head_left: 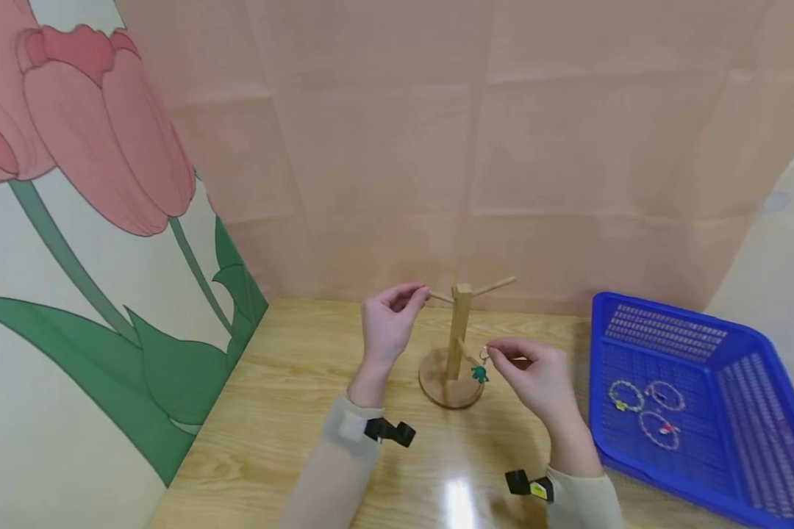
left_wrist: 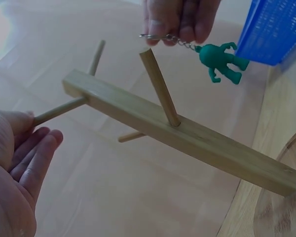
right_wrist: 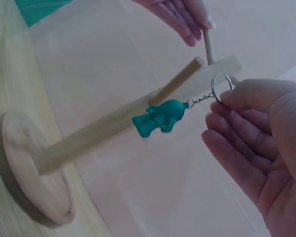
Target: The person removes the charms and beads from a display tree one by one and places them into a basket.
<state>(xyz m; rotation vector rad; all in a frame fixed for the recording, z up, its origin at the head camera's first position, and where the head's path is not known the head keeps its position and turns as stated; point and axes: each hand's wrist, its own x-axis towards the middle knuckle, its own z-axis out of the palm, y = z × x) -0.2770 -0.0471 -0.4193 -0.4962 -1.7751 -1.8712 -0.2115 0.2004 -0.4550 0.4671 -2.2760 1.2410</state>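
A wooden peg stand (head_left: 461, 330) with a round base stands on the table, several pegs sticking out of its post. My left hand (head_left: 389, 323) pinches the tip of an upper peg (left_wrist: 61, 110) between thumb and forefinger. In my right hand (head_left: 532, 371), thumb and forefinger pinch the metal ring (right_wrist: 215, 89) of a keychain. From its short chain hangs a green figure (right_wrist: 160, 117) with arms and legs. The ring is close to the free end of a lower peg (left_wrist: 159, 86), and the figure overlaps the post's near side in the right wrist view.
To the right, a blue plastic basket (head_left: 662, 470) holds several things, among them a beaded bracelet with a yellow charm (head_left: 626, 397) and one with a red charm (head_left: 660, 432). A pinkish cloth (head_left: 370, 147) hangs behind the wooden table (head_left: 258, 441); a tulip-printed panel (head_left: 93, 242) stands at left.
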